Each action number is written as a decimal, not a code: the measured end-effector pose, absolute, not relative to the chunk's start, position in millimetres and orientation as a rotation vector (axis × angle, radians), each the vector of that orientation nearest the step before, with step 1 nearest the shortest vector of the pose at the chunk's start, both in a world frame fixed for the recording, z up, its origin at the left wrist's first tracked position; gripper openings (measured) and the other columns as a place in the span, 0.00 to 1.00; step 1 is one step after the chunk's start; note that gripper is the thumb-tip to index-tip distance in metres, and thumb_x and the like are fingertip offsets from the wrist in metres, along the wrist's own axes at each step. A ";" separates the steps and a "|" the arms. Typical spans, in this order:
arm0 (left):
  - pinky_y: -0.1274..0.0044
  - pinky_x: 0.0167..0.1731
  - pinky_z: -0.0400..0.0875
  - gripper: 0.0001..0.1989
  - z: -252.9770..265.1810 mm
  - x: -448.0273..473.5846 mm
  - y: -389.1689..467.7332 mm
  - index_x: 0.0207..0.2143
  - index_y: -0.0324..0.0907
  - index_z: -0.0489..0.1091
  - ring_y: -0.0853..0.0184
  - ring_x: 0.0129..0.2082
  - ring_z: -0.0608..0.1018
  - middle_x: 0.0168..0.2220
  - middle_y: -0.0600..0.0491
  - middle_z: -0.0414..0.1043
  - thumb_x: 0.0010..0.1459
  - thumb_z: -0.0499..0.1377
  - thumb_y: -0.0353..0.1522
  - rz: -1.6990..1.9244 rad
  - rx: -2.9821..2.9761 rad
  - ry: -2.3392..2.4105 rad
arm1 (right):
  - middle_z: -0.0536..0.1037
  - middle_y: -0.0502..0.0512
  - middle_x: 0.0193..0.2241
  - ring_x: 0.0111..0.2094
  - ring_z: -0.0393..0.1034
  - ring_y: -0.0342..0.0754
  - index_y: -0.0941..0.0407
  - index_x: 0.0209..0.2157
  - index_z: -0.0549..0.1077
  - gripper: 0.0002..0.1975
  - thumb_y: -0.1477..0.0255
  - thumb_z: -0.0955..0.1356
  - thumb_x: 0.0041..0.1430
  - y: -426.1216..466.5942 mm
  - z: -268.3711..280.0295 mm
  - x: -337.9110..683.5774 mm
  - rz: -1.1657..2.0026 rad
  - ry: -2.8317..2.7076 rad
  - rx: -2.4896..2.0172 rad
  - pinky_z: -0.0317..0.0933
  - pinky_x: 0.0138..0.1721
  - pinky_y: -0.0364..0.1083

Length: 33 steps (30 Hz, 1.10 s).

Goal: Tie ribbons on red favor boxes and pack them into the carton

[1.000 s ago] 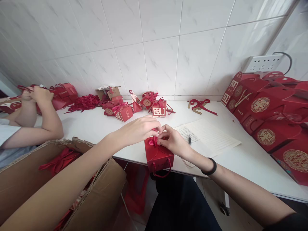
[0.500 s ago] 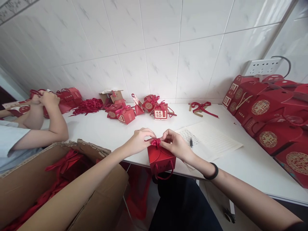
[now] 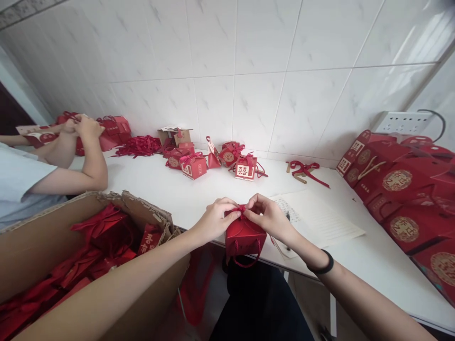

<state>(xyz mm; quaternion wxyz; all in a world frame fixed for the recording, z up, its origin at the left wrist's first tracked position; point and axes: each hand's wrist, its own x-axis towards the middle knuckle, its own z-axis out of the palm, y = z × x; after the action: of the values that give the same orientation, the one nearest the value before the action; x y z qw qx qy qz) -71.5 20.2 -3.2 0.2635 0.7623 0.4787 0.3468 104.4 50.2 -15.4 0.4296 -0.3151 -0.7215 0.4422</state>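
A red gift box (image 3: 245, 233) with rope handles sits at the front edge of the white table (image 3: 156, 189). A red ribbon bow (image 3: 242, 210) lies on its top. My left hand (image 3: 216, 218) pinches the ribbon from the left side. My right hand (image 3: 268, 215) has its thumb and fingers closed on the ribbon from the right. The fingertips of both hands nearly meet over the middle of the bow, so part of the knot is hidden. A black band is round my right wrist.
A cardboard carton (image 3: 142, 284) holding red boxes stands at my left. Stacked red boxes (image 3: 398, 189) fill the right side. Written paper (image 3: 320, 213), ribbon pieces (image 3: 307, 170), small decorated boxes (image 3: 194, 166) and a ribbon heap (image 3: 138, 146) lie behind. A co-worker's hands (image 3: 85, 125) are at far left.
The view has shifted, so the scene sits a little differently in it. The bow's loops look smaller, pulled in between my fingertips. Both hands keep hold of the ribbon.
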 end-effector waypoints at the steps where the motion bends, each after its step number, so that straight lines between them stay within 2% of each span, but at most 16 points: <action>1: 0.71 0.47 0.64 0.10 -5.4 -69.7 19.9 0.32 0.41 0.73 0.63 0.45 0.71 0.40 0.50 0.71 0.58 0.52 0.34 0.967 2.013 1.305 | 0.70 0.49 0.25 0.25 0.63 0.44 0.56 0.27 0.64 0.09 0.66 0.67 0.51 52.0 -10.8 105.0 1.095 -1.845 -0.802 0.58 0.27 0.42; 4: 0.69 0.50 0.62 0.11 -9.5 -63.1 19.5 0.31 0.41 0.71 0.61 0.48 0.69 0.43 0.49 0.69 0.58 0.50 0.32 1.081 1.816 1.369 | 0.71 0.50 0.26 0.27 0.65 0.45 0.57 0.27 0.66 0.07 0.67 0.66 0.51 63.2 10.2 103.9 1.062 -2.069 -0.792 0.59 0.29 0.43; 8: 0.67 0.52 0.60 0.09 -10.7 -61.1 23.1 0.30 0.40 0.68 0.59 0.49 0.68 0.43 0.48 0.68 0.57 0.49 0.30 1.170 1.660 1.368 | 0.72 0.52 0.28 0.31 0.67 0.47 0.57 0.29 0.66 0.06 0.69 0.65 0.50 83.3 36.2 96.5 1.106 -2.375 -0.682 0.59 0.33 0.44; 16: 0.67 0.53 0.58 0.10 -4.0 -66.9 22.0 0.24 0.39 0.69 0.59 0.49 0.67 0.44 0.48 0.66 0.54 0.51 0.31 1.130 1.524 1.229 | 0.69 0.50 0.26 0.26 0.63 0.42 0.58 0.31 0.64 0.05 0.70 0.64 0.55 89.1 27.1 100.3 1.373 -2.328 -0.562 0.56 0.26 0.41; 19: 0.67 0.54 0.56 0.11 -4.3 -63.8 19.8 0.23 0.40 0.70 0.59 0.50 0.66 0.44 0.49 0.65 0.54 0.51 0.32 1.156 1.486 1.235 | 0.69 0.49 0.27 0.27 0.62 0.42 0.58 0.30 0.65 0.02 0.76 0.62 0.56 83.9 25.2 102.8 1.284 -2.346 -0.583 0.56 0.27 0.40; 24: 0.71 0.54 0.56 0.13 -5.9 -64.8 20.8 0.21 0.40 0.69 0.61 0.47 0.68 0.41 0.51 0.65 0.54 0.50 0.33 1.166 1.543 1.215 | 0.69 0.48 0.27 0.26 0.62 0.41 0.57 0.30 0.63 0.10 0.86 0.58 0.54 78.9 28.0 101.9 1.112 -2.446 -0.598 0.55 0.27 0.40; 33: 0.72 0.54 0.58 0.14 -4.9 -66.3 22.5 0.27 0.40 0.71 0.62 0.48 0.68 0.45 0.51 0.68 0.55 0.48 0.33 1.115 1.646 1.265 | 0.68 0.48 0.26 0.27 0.62 0.42 0.56 0.32 0.62 0.11 0.86 0.57 0.55 80.0 19.5 101.1 0.825 -2.435 -0.533 0.56 0.28 0.40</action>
<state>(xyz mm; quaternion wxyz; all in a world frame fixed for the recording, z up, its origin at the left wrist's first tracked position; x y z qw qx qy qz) -66.3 22.5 -4.9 0.3827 0.6455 0.4958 0.4371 101.1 80.0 19.5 0.2552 -0.1963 -0.8967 0.3039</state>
